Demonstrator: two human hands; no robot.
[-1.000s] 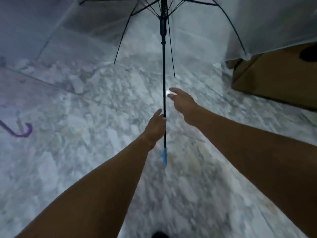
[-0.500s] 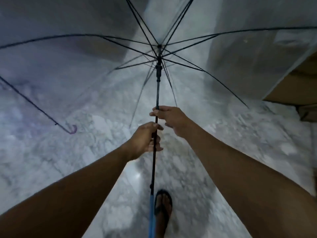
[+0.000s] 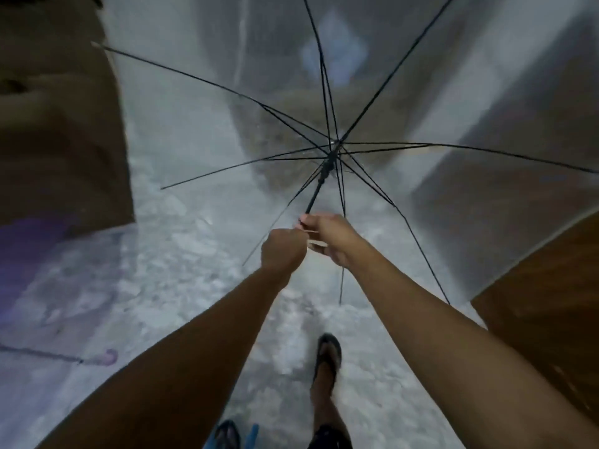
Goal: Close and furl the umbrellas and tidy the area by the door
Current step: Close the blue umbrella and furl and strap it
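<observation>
A clear umbrella with black ribs and a black shaft is open in front of me, its canopy spread across the upper right. My left hand is closed around the shaft low down. My right hand grips the shaft just above it, fingers wrapped round. The umbrella's blue handle shows at the bottom edge. A second umbrella with a purple hooked handle lies on the floor at the left, its canopy a purple blur.
The floor is pale marble. A brown wooden door or panel stands at the left, a brown cabinet at the right. My sandalled foot is below my hands.
The umbrella has swung up and to the right, and its hub is now nearer my hands. Both hands have closed up together on the shaft. My view has turned, bringing the brown panel in at left.
</observation>
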